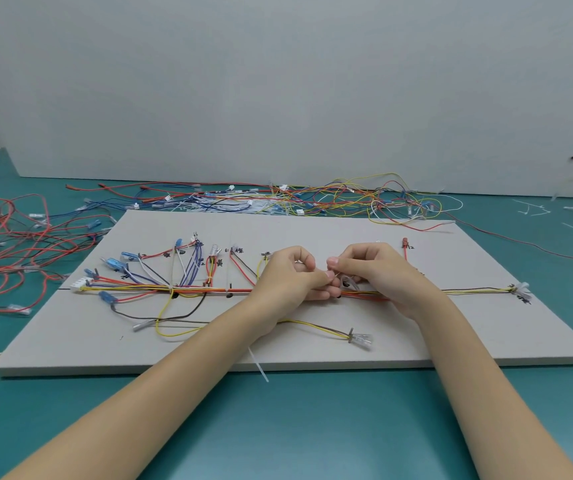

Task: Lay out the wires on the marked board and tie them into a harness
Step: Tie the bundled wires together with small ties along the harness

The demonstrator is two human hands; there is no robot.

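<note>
- Marked board (312,344) flat under both hands, long edge toward the body; probably set so that the drawn trunk line runs left to right within easy reach
- Loose wires (330,199) heaped beyond the hands along the board's far edge, more red loops (4,244) well off to the left of the left hand; likely stock for later harnesses, kept off the work area
- Wire bundle (188,289) laid along the trunk line, passing beneath both hands; branches fanned out left of the left hand toward written labels, presumably so each end sits at its mark
- Yellow-brown branch (316,328) trailing near side of the hands, ending in a clear terminal (361,340)
- Left hand (292,275) curled, fingertips pinched together over the bundle; seems to steady the wires at the tie point
- Right hand (371,268) curled likewise, thumb and forefinger pinching something small and white, just touching the left fingertips; judged a cable tie (338,274) being threaded, too small to confirm
- Spare white tie (257,363) at the near board edge, below the left forearm, within reach for the next tie point
</note>
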